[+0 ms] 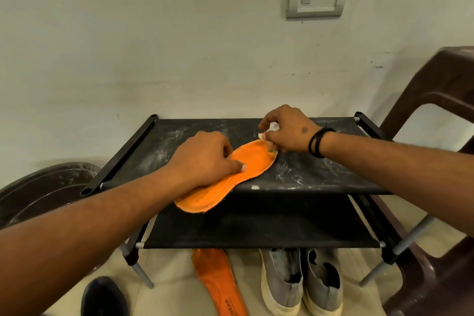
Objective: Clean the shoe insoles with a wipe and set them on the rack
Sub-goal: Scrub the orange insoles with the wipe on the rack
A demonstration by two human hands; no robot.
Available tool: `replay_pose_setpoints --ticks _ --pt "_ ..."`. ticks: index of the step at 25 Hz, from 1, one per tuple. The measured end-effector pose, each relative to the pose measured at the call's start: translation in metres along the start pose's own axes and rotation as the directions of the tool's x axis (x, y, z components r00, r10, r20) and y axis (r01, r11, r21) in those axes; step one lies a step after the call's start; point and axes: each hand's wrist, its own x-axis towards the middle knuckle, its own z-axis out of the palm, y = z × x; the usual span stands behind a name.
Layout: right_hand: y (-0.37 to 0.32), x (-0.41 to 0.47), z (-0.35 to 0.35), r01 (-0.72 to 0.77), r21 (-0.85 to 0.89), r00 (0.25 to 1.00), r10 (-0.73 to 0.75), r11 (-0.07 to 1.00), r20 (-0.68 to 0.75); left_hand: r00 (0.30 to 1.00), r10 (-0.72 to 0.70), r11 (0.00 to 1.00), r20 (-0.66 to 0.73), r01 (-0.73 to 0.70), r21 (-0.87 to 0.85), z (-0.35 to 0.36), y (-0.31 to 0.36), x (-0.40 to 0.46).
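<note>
An orange insole (246, 164) lies slantwise on the top shelf of the black fabric shoe rack (320, 174), its heel end hanging over the front edge. My left hand (205, 159) presses down on the insole's middle, thumb stretched along it. At the toe end my right hand (284, 131) grips a small crumpled white wipe (271, 128) against the insole's tip. A second orange insole (218, 282) lies on the floor under the rack.
A pair of grey slip-on shoes (300, 282) stands on the floor under the rack, a black shoe (102, 297) at the lower left. A brown plastic chair (436, 115) is close on the right, a dark round basin (43, 190) on the left. The wall is right behind.
</note>
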Motion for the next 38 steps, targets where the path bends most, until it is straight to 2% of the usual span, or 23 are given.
replay_pose_setpoints --ticks 2,4,5,7,10,15,17,22,26,28,31,34,38 --pt "-0.006 -0.004 0.002 -0.076 0.057 0.995 0.071 0.996 0.073 0.996 -0.079 0.994 0.039 0.076 0.078 0.003 0.005 0.009" --pt "-0.012 -0.01 0.007 -0.123 0.097 0.978 0.104 0.988 0.183 0.987 -0.138 0.988 0.079 0.132 0.079 0.004 0.01 0.018" --pt "-0.014 -0.013 0.01 -0.125 0.101 0.973 0.102 0.987 0.209 0.981 -0.164 0.986 0.102 0.161 0.033 0.004 0.01 0.022" --pt "-0.019 -0.016 0.012 -0.117 0.11 0.975 0.093 0.987 0.201 0.97 -0.201 0.96 0.139 0.223 -0.167 0.002 0.005 0.026" --pt "-0.021 -0.017 0.008 -0.141 0.192 0.98 0.109 0.971 0.165 0.946 -0.265 0.8 0.187 0.324 -0.505 -0.004 -0.001 0.022" --pt "-0.033 -0.022 -0.001 -0.124 0.319 0.99 0.093 0.94 0.11 0.919 -0.369 0.552 0.14 0.338 -0.762 -0.033 -0.002 -0.003" --pt "-0.047 -0.024 -0.004 -0.089 0.347 0.994 0.062 0.933 0.088 0.907 -0.409 0.487 0.105 0.314 -0.815 -0.049 -0.004 -0.02" --pt "-0.099 -0.033 -0.009 -0.005 0.408 0.999 -0.013 0.913 0.041 0.85 -0.525 0.366 0.05 0.278 -0.888 -0.079 -0.006 -0.072" --pt "-0.136 -0.056 -0.01 0.004 0.492 0.999 -0.026 0.87 0.039 0.794 -0.604 0.219 0.075 0.255 -0.942 -0.086 -0.004 -0.114" --pt "-0.15 -0.072 -0.008 0.02 0.519 0.997 -0.058 0.854 0.057 0.762 -0.642 0.186 0.086 0.263 -0.947 -0.088 0.0 -0.138" --pt "-0.163 -0.098 0.001 0.055 0.512 0.986 -0.127 0.857 0.108 0.727 -0.671 0.196 0.145 0.362 -0.911 -0.088 0.001 -0.178" --pt "-0.169 -0.12 0.016 0.023 0.497 0.958 -0.16 0.868 0.236 0.689 -0.66 0.182 0.301 0.535 -0.825 -0.084 -0.005 -0.214" --pt "-0.172 -0.137 0.046 0.032 0.341 0.862 -0.199 0.94 0.467 0.577 -0.622 0.063 0.529 0.711 -0.701 -0.061 -0.015 -0.243"
